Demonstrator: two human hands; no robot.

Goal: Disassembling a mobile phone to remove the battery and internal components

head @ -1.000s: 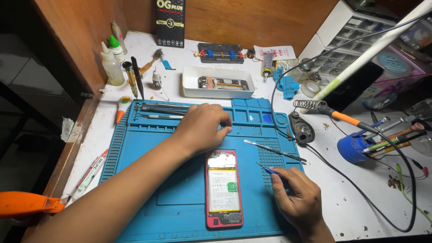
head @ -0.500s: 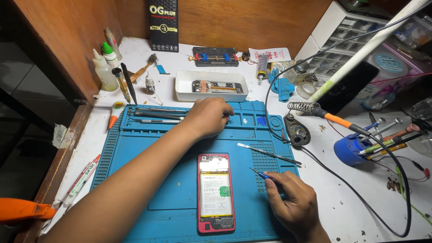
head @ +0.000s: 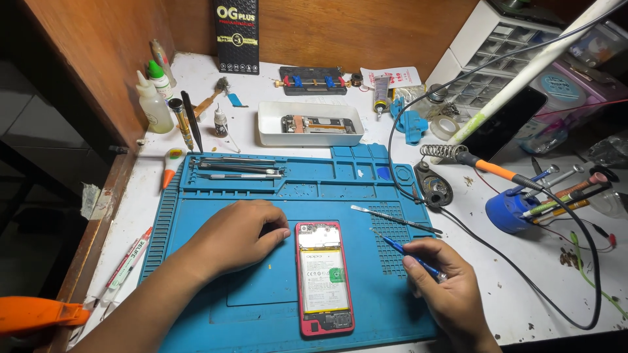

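Head view shows your left hand [head: 239, 235] resting palm down on the blue work mat [head: 196, 274], fingers loosely curled and holding nothing, its fingertips just beside the top left corner of the one opened phone [head: 324, 278]. That phone lies face down in its red frame near the mat's middle, back cover off, battery showing. Your right hand [head: 445, 287] has its grip closed on one blue-handled tool [head: 405, 253], whose tip points up and left over the mat's ribbed patch, near the phone's right edge but apart from it. One flat metal spudger [head: 392, 219] lies on the mat just above that hand. At the mat's top left, several slim metal tools [head: 239, 168] sit in the tray slots; you cannot count them surely. Beyond the mat, one white tray [head: 311, 124] holds a second phone body. Two squeeze bottles [head: 154, 98] stand at the surface's left rear, and one soldering iron [head: 490, 168] rests at right.
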